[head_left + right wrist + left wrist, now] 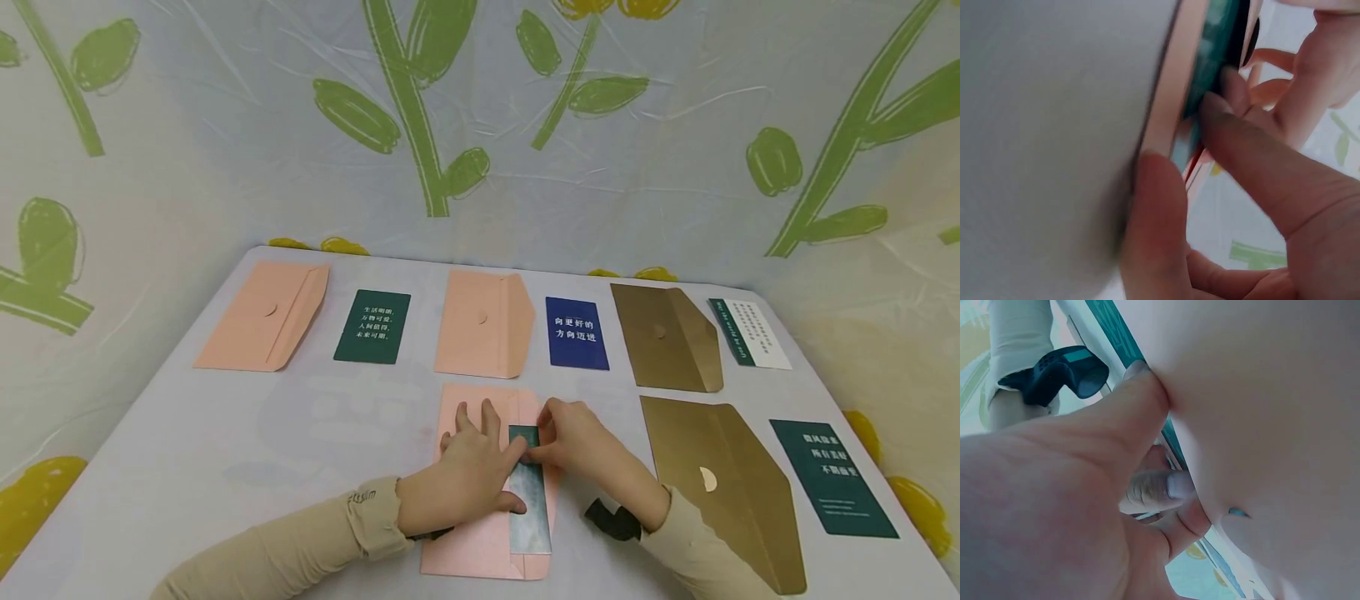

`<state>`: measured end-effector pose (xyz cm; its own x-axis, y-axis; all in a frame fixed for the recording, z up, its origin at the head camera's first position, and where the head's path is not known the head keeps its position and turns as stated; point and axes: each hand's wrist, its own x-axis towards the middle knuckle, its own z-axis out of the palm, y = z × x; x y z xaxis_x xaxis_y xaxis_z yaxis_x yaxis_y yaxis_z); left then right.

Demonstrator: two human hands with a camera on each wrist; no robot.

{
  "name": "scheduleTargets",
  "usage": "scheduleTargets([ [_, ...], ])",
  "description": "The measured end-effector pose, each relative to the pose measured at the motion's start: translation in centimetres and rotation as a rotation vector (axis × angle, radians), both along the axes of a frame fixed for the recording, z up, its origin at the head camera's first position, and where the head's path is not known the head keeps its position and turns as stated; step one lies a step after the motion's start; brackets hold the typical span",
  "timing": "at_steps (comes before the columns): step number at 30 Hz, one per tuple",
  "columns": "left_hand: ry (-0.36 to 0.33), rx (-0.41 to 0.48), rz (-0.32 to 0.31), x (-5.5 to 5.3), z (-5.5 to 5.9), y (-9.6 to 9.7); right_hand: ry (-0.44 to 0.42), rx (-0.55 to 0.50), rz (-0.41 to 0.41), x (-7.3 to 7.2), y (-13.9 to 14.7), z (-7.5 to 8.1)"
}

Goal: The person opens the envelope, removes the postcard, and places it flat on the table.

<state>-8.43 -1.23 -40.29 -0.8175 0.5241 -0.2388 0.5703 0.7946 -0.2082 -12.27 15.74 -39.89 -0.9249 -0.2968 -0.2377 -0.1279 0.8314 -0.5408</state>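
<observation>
A pink envelope (480, 400) lies near the front of the table, its flap side facing right. A green card (528, 537) with a pale lower part sticks out of the envelope's opening, its left side hidden inside. My left hand (468, 479) rests on the envelope with fingers spread, its thumb lying on the card. At the card's upper right, my right hand (581, 437) pinches the card's edge between thumb and bent fingers, beside the flap. In the right wrist view the right thumb presses the green card (1210, 56), close to the left fingertip.
Behind are two more pink envelopes (251, 321), a green card (372, 327) and a blue card (577, 333). To the right lie two brown envelopes (663, 342), a white-and-green card (757, 333) and a large green card (832, 479). A patterned cloth (247, 125) hangs behind the table.
</observation>
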Motion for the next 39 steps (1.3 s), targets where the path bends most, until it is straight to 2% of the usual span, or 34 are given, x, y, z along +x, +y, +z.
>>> scheduleTargets([
  [3, 0.011, -0.006, -0.007, 0.0, 0.0, -0.1, -0.006, 0.045, -0.027, 0.6, -0.4, 0.3],
  [8, 0.042, -0.026, -0.022, 0.0, -0.2, 0.0, -0.033, 0.036, -0.020, 1.3, -0.8, 0.5],
  [15, 0.052, -0.013, 0.013, 0.1, -0.2, 0.3, -0.146, -0.120, -0.032, 1.2, 0.7, 0.5],
  [17, 0.051, -0.019, 0.018, 0.1, -0.3, 0.3, -0.138, -0.162, -0.019, 1.1, 1.1, 0.4],
  [20, 0.048, -0.033, 0.021, 0.1, -0.4, 0.4, -0.079, -0.200, 0.056, 1.0, 1.7, 0.0],
  [23, 0.045, -0.052, 0.018, 0.1, -0.5, 0.4, -0.015, -0.208, 0.148, 1.0, 1.8, -0.3],
  [25, 0.045, -0.060, 0.013, 0.0, -0.5, 0.4, 0.015, -0.190, 0.175, 1.0, 1.5, -0.4],
  [32, 0.099, -0.065, -0.026, 0.1, -0.5, 0.2, 0.036, -0.098, 0.138, 0.8, 0.6, -0.1],
  [39, 0.111, -0.054, -0.051, 0.2, -0.4, 0.0, -0.038, -0.106, 0.104, 0.4, 0.8, -0.1],
])
